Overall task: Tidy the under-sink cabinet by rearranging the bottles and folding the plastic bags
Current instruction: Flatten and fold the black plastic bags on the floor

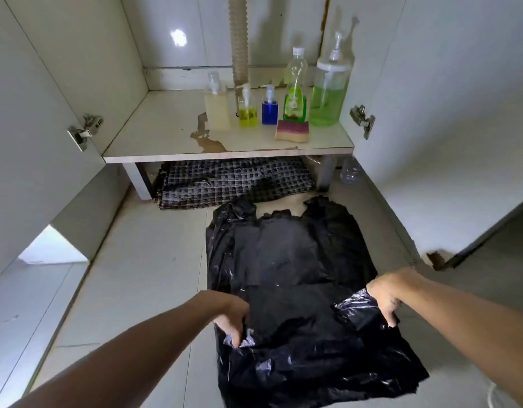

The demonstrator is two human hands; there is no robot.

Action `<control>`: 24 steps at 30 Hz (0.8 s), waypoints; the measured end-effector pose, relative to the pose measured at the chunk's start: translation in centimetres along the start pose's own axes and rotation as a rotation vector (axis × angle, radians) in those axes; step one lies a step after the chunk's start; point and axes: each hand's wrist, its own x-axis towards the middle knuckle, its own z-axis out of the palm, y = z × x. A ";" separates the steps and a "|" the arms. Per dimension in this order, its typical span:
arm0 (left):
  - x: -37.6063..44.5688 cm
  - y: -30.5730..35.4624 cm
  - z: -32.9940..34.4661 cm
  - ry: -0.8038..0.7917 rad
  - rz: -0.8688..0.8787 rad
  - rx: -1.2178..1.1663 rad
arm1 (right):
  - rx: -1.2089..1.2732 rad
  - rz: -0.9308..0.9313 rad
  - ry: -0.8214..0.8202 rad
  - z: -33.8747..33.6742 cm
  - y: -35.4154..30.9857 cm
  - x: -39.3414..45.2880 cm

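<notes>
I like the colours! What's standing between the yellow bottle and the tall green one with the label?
In the head view, a small blue pump bottle stands between the yellow bottle and the labelled green bottle.

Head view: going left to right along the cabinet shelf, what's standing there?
Pale cream square pump bottle → small yellow pump bottle → small blue pump bottle → slim clear bottle of green liquid with a white cap → large clear pump bottle of green liquid.

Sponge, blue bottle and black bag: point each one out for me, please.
sponge (292, 131): head view, middle of its pink top face.
blue bottle (269, 112): head view, centre of its blue body.
black bag (286, 254): head view, flat middle of the sheet.
</notes>
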 end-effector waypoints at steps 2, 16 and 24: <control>0.0 0.8 1.7 -0.032 0.009 0.163 | -0.035 -0.009 0.006 1.3 -0.4 0.1; -0.8 3.5 4.4 0.001 0.184 0.426 | 0.225 -0.438 0.516 5.0 -1.9 1.3; -0.8 3.1 6.3 -0.020 0.181 0.495 | 0.178 -0.370 0.251 9.1 0.4 0.0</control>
